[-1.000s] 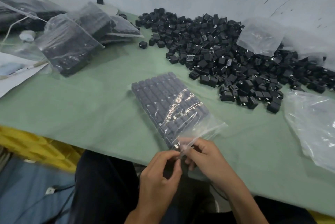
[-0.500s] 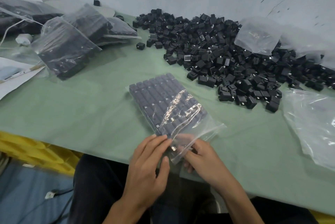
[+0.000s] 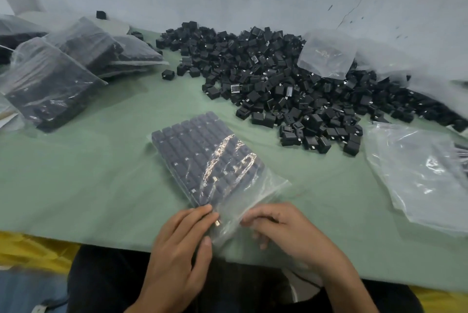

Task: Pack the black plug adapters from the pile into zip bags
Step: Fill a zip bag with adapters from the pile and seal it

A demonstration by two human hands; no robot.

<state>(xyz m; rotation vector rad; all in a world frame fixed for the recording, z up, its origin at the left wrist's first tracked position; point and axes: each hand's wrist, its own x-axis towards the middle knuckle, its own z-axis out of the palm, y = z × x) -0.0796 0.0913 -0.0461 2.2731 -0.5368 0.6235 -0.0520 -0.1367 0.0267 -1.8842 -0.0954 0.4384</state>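
Observation:
A clear zip bag (image 3: 210,160) packed with neat rows of black plug adapters lies on the green table (image 3: 76,173) in front of me, its mouth toward the near edge. My left hand (image 3: 182,244) lies with straight fingers against the bag's near left corner, thumb beside the plastic. My right hand (image 3: 281,229) has its fingers curled on the loose plastic at the bag's mouth. A big pile of loose black adapters (image 3: 273,79) spreads across the back of the table.
Filled bags of adapters (image 3: 55,79) are stacked at the back left. Empty clear bags (image 3: 425,181) lie at the right, and another empty bag (image 3: 326,52) rests on the pile. A grey wall stands behind. Yellow material shows under the table edge.
My left hand went from pinching the bag's mouth to lying flat against its near left corner. My right hand stayed at the mouth. The camera view dipped slightly.

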